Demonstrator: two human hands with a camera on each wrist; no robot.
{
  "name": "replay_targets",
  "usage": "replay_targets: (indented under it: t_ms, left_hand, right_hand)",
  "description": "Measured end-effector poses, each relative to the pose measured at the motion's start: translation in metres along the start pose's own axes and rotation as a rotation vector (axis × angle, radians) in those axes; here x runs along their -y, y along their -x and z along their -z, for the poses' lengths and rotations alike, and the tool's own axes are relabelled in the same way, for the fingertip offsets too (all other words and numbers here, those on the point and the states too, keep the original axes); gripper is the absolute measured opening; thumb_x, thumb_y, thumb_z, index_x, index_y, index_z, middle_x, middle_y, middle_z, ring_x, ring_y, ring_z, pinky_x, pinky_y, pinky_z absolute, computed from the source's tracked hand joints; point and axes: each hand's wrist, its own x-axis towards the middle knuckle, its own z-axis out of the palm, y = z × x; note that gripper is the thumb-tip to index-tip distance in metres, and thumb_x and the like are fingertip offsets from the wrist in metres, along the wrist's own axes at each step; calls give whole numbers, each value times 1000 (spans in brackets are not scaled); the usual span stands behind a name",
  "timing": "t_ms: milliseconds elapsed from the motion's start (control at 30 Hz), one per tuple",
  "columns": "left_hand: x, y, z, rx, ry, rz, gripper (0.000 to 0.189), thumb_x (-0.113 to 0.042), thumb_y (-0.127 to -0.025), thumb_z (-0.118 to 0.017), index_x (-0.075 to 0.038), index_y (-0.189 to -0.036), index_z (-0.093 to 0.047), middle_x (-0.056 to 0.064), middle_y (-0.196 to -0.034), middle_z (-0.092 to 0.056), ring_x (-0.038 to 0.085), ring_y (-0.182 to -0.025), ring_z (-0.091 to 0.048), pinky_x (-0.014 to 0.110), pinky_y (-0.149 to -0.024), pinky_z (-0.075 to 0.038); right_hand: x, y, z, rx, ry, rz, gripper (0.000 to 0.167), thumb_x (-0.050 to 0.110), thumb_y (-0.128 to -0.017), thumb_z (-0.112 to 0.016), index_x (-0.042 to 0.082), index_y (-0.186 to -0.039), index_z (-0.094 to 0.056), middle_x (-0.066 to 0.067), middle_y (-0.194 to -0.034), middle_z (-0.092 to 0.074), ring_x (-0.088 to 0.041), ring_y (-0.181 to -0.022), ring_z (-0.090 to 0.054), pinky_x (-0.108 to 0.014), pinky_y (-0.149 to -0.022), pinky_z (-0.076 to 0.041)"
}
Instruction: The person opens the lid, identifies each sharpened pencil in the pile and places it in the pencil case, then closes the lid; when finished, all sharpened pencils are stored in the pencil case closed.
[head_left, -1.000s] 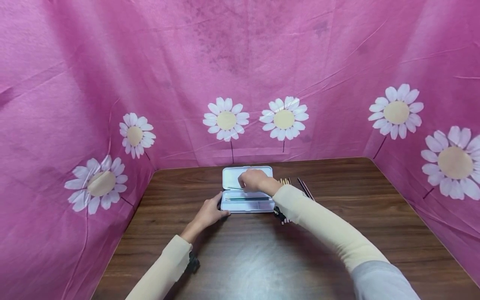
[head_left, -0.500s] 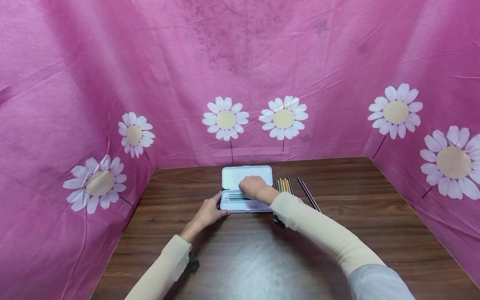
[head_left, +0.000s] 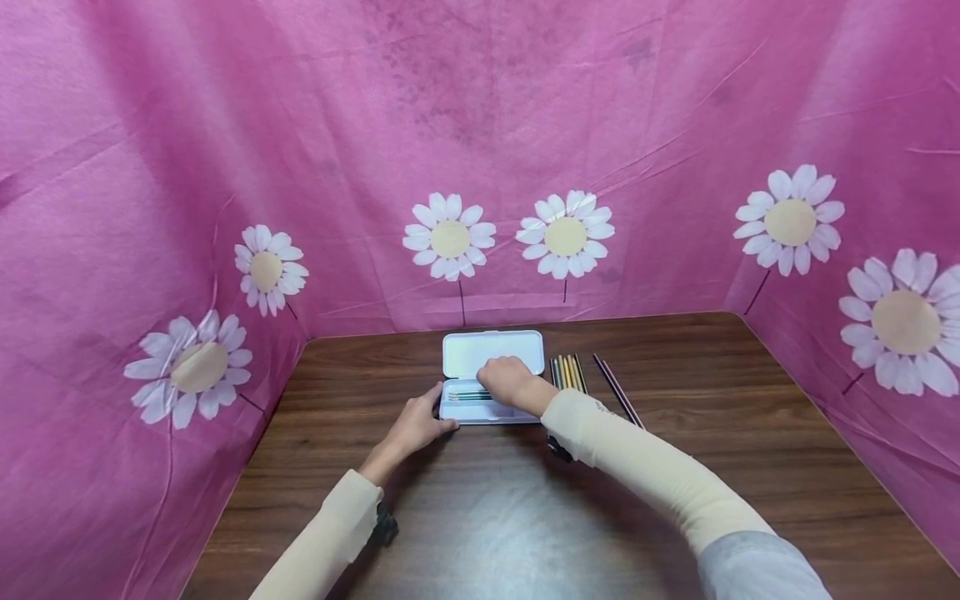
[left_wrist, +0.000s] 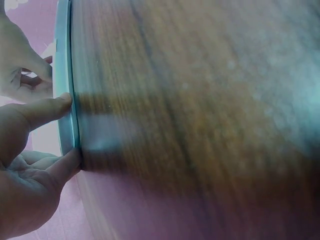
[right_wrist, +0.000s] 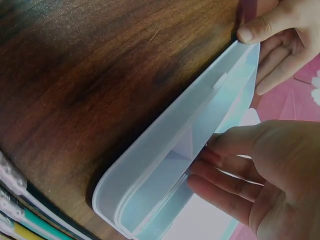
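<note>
While the left hand gripped the left end of the open case, the right hand had its bent fingers inside; whether they pinched anything could not be told. Some pencils already lay in its back part; a yellowish group and a dark pair lay outside, rightward. Behind the lid, the tabletop soon ended; wider room lay in front.

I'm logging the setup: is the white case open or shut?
Open: the white case has its lid folded back to the far side, and pencils show inside.
</note>
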Motion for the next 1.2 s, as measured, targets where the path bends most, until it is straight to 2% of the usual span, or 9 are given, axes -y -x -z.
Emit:
replay_targets:
  t_ms: [167,200,400,433,600,667,800,1000,1200]
  left_hand:
    - [1,-1,0,0,-6,-1,86,-19,-90,-87,11,-157,-42,32,-155,-53,40,-142,-57,52,-119,-46]
    - [1,-1,0,-1,-8,-2,86,-19,-90,-87,11,-157,-42,32,-155,-53,40,-142,-57,53,-119,-46]
    - [1,-1,-1,-5,-4,-14,85,-16,-90,-85,13,-156,-42,34,-153,-53,44,-141,-57,56,-119,-45]
    - [1,-1,-1,-7,-26,-18,84,-17,-90,-85,13,-156,-43,34,-152,-54,45,-140,-57,59,-118,-46]
    - [1,-1,-1,-3,-20,-9,83,-16,-90,-85,13,-156,-42,34,-154,-53,45,-142,-56,59,-119,-44]
    - [1,-1,-1,2,7,1,84,-15,-90,-85,13,-157,-41,34,-155,-51,44,-144,-54,56,-121,-43]
    - [1,-2,-2,6,1,11,86,-17,-90,-86,12,-157,-41,33,-156,-51,41,-145,-54,54,-122,-43]
    - [2,-2,-1,3,-9,11,87,-18,-90,-87,11,-157,-41,31,-156,-52,40,-144,-55,53,-121,-44]
    - [2,-2,0,4,-6,-2,87,-18,-90,-87,11,-157,-41,32,-155,-53,40,-144,-55,53,-121,-44]
  right_hand:
    - [-4,0,-1,-10,-48,12,18,3,-100,-64,12,-86,-73,-10,-92,-76,-28,-84,-73,-47,-76,-64]
    - [-10,-4,-11,-40,-51,25,20,4,-101,-62,13,-86,-73,-10,-91,-76,-27,-83,-73,-47,-74,-64]
    - [-18,3,-3,-100,-127,20,19,7,-97,-68,13,-79,-70,-7,-83,-75,-26,-75,-71,-47,-66,-63]
    - [-16,10,10,-86,-150,7,20,5,-94,-70,13,-77,-69,-7,-81,-73,-26,-72,-69,-47,-65,-62]
    - [-28,24,26,-106,-220,11,21,4,-92,-69,17,-76,-69,3,-73,-67,-15,-66,-60,-38,-59,-56]
    - [-35,30,32,-110,-237,4,18,6,-92,-71,17,-78,-71,5,-74,-68,-13,-68,-60,-38,-60,-56]
    - [-53,43,40,-122,-269,-31,13,10,-93,-71,18,-83,-74,6,-78,-70,-13,-71,-63,-38,-62,-58]
    - [-82,67,45,-131,-361,-96,12,11,-95,-69,16,-85,-74,5,-73,-66,-10,-65,-54,-29,-59,-48]
    - [-106,89,37,-131,-444,-177,12,8,-93,-68,13,-83,-73,4,-73,-63,-11,-65,-51,-31,-64,-45]
